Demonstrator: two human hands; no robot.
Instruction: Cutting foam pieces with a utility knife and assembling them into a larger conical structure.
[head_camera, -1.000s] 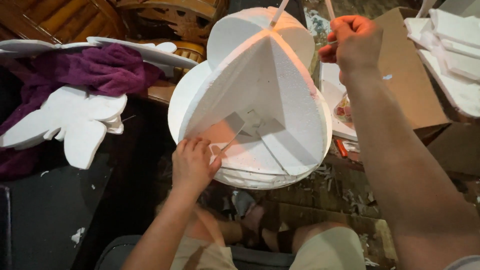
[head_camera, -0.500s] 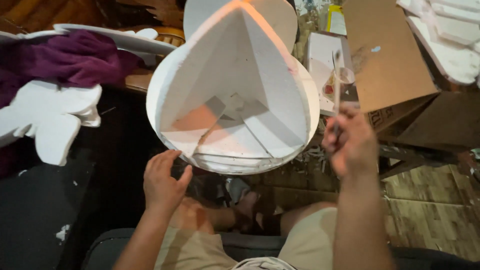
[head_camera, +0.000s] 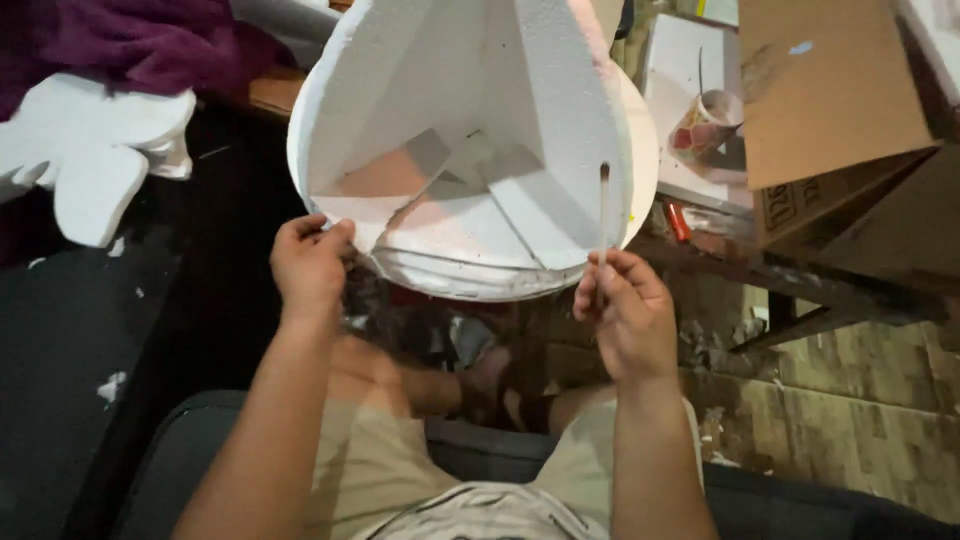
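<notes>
Head view: left hand (head_camera: 310, 265) pinches the lower rim of a round white foam form (head_camera: 470, 140), which stands just above both hands. Right hand (head_camera: 625, 315) pinches a thin stick (head_camera: 603, 215) upright against the foam. Brown cardboard box (head_camera: 830, 90) and a patterned paper cup (head_camera: 708, 122) lie up and right of the right hand.
</notes>
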